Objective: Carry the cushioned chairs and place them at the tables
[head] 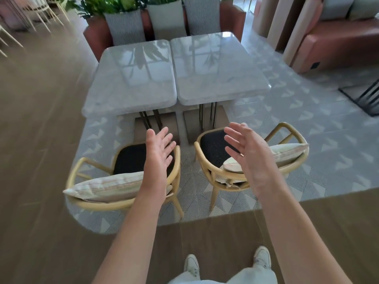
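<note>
Two light wooden chairs with dark seats stand side by side on a patterned rug, facing two white marble tables. The left chair [127,158] has a striped cushion [106,186] against its back, and the left table [131,78] is just beyond it. The right chair [213,146] holds a striped cushion [287,152] and stands before the right table [219,66]. My left hand [158,148] hovers above the left chair, fingers straight, holding nothing. My right hand [244,146] hovers over the right chair, fingers spread, also free.
A brown bench with striped cushions [127,27] and plants runs behind the tables. A brown sofa [338,42] sits at the far right, black metal legs [369,97] near it. More pale chairs [30,15] stand at the far left. My shoes [262,257] are on wooden floor.
</note>
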Available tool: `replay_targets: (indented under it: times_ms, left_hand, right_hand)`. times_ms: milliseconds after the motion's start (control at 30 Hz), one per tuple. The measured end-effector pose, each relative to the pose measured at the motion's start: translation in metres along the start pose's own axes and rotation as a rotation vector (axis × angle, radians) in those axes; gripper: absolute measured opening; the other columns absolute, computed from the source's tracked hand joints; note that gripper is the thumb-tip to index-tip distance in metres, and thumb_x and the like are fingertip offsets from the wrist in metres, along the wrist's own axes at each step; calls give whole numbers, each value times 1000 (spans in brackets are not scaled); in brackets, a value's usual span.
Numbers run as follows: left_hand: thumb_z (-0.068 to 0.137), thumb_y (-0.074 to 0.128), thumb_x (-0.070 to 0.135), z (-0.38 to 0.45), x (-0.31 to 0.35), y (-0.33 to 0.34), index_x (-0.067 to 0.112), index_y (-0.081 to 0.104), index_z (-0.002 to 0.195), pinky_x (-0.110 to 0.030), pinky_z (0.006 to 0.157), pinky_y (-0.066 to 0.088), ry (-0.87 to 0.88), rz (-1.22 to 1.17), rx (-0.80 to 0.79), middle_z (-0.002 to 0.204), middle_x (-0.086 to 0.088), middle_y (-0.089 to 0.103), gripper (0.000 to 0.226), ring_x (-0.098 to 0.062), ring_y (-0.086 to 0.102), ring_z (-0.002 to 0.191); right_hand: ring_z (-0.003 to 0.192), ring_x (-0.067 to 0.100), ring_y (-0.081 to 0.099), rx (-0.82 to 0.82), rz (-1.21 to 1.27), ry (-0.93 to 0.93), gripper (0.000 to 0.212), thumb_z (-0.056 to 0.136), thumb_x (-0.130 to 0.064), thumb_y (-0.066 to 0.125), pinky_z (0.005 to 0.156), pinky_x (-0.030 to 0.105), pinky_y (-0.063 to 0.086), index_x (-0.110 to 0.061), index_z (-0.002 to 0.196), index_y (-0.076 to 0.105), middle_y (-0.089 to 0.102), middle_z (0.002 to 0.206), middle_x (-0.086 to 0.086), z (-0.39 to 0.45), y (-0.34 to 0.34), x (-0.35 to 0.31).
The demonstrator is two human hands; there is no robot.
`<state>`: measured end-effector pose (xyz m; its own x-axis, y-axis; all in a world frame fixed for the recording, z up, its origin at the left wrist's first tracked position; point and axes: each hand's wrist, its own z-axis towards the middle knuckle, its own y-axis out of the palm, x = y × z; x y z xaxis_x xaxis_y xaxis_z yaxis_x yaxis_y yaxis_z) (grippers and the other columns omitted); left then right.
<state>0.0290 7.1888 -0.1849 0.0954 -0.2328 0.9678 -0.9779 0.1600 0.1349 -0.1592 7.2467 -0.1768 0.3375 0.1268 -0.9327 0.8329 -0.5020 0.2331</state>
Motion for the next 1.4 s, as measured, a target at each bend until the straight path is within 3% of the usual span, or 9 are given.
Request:
replay_targets:
  times_ms: [167,300,533,733,900,1067,1233,1300,1400]
  left_hand:
    - [81,23,78,20,-10,47,28,44,150,-40,118,31,-24,19,21,154,2,49,88,-12,51,136]
    - [96,22,74,38,-34,99,32,47,148,-41,117,34,-47,48,41,149,5,53,71,-7,57,127]
    - [103,43,54,62,-108,193,28,50,140,-40,96,56,-259,75,170,131,4,66,45,-11,72,106]
    - [104,52,41,62,-159,228,28,58,122,-45,90,60,-454,-7,332,116,-2,74,23,-17,75,97]
    - [101,57,40,78,-195,236,22,58,134,-37,81,61,-574,138,410,122,-2,68,38,-17,71,102]
    - [99,61,34,101,-226,235,22,48,133,-44,91,59,-650,230,478,127,-2,60,39,-21,64,111]
    - [92,66,24,130,-245,230,13,41,139,-51,99,52,-580,480,602,133,-11,54,54,-32,59,115]
    - [91,69,25,135,-249,229,11,39,145,-53,102,51,-586,567,627,139,-13,50,63,-34,56,121]
    - [91,70,25,132,-257,230,11,41,146,-52,101,51,-534,557,662,139,-11,49,64,-33,57,119]
  right_hand:
    - [118,8,63,-30,11,28,52,83,-51,55,106,37,49,-23,126,65,71,123,-7,37,-41,-6]
    - [119,10,62,-33,-60,69,33,100,-42,52,107,38,48,-23,123,66,71,122,-6,77,-97,-14]
    - [114,15,65,-25,-170,218,24,102,-35,53,102,37,51,-20,112,68,72,117,-1,157,-208,-15]
    - [110,18,66,96,-222,366,16,102,-22,55,92,33,53,-13,111,65,72,112,3,187,-281,27]
    - [103,18,67,279,-192,487,7,98,-17,61,87,34,54,-14,102,67,72,107,5,204,-322,70]
    - [95,18,68,442,-27,646,5,97,-7,60,82,38,60,-3,97,60,66,103,13,217,-334,99]
    - [75,17,64,603,-104,644,15,92,-8,66,60,26,59,2,102,61,61,95,14,238,-330,120]
    - [77,19,66,668,-181,634,25,88,-9,69,65,30,60,1,109,59,64,100,14,238,-329,127]
    - [87,22,67,695,-206,625,37,83,-13,71,84,42,60,-8,114,52,62,109,12,236,-332,135]
